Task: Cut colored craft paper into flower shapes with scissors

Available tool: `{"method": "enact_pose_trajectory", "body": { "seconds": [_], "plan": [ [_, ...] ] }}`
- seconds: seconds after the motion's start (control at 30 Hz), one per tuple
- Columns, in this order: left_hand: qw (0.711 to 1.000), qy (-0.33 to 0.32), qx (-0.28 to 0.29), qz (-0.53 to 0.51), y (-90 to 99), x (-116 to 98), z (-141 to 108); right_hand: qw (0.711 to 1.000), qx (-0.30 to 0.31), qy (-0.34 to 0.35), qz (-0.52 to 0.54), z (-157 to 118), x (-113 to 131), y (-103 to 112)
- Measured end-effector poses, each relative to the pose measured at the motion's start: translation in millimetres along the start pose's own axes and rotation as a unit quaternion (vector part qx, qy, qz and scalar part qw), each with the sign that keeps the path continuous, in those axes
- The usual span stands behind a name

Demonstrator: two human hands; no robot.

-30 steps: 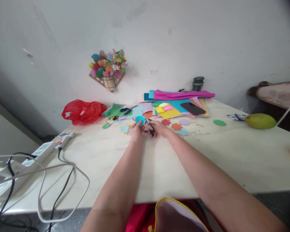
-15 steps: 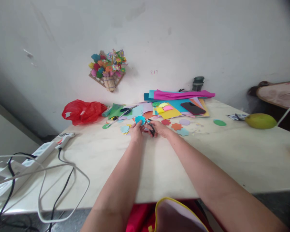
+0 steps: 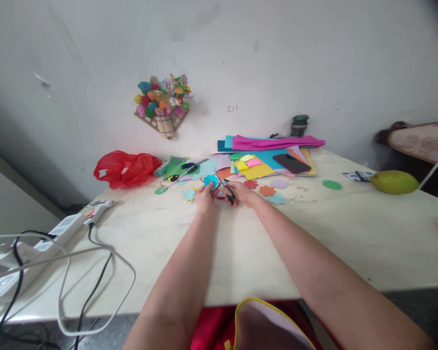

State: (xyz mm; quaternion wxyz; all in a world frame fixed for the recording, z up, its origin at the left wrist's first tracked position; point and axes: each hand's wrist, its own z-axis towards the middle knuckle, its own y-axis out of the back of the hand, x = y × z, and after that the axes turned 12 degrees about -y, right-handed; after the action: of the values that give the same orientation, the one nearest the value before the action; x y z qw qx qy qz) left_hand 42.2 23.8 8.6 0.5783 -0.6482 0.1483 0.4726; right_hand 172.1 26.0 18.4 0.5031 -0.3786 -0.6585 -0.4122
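Observation:
My left hand [image 3: 206, 196] pinches a bright blue paper flower [image 3: 210, 181] with scalloped edges, held up just above the table. In my right hand [image 3: 240, 192] is a pair of scissors [image 3: 229, 194] with dark handles, its thin blades pointing up and away beside the flower's right edge. Whether the blades touch the paper I cannot tell. Close to my left hand lies a pale blue paper flower [image 3: 188, 195]. Right of my right hand are a red paper flower [image 3: 251, 184], an orange one [image 3: 266, 191] and a light blue one [image 3: 276, 199].
Coloured paper sheets [image 3: 270, 160] and a phone [image 3: 292, 164] lie at the back. A red plastic bag [image 3: 126, 168] and a second pair of scissors [image 3: 191, 167] are left of them. Power strips with cables [image 3: 62, 228] run along the left edge; a yellow-green fruit [image 3: 394, 182] lies right.
The blue flower has shifted very slightly left in my left hand, leaving a little more space to the scissor blades. My arms are otherwise nearly still.

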Motion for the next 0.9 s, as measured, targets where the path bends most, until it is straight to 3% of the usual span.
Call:
{"method": "enact_pose_trajectory", "body": {
  "seconds": [0.33, 0.63, 0.9],
  "plan": [
    [0.999, 0.014, 0.036, 0.007, 3.3, -2, 3, 0.999, -0.017, 0.014, 0.031, -6, 3, 12],
    [0.988, 0.023, 0.144, 0.043, 6.4, -5, 0, 0.976, -0.123, 0.062, 0.171, 11, -6, 24],
    [0.965, 0.054, 0.249, 0.069, 9.7, 1, -1, 0.974, -0.115, 0.071, 0.183, 9, -3, 23]
  ]
}}
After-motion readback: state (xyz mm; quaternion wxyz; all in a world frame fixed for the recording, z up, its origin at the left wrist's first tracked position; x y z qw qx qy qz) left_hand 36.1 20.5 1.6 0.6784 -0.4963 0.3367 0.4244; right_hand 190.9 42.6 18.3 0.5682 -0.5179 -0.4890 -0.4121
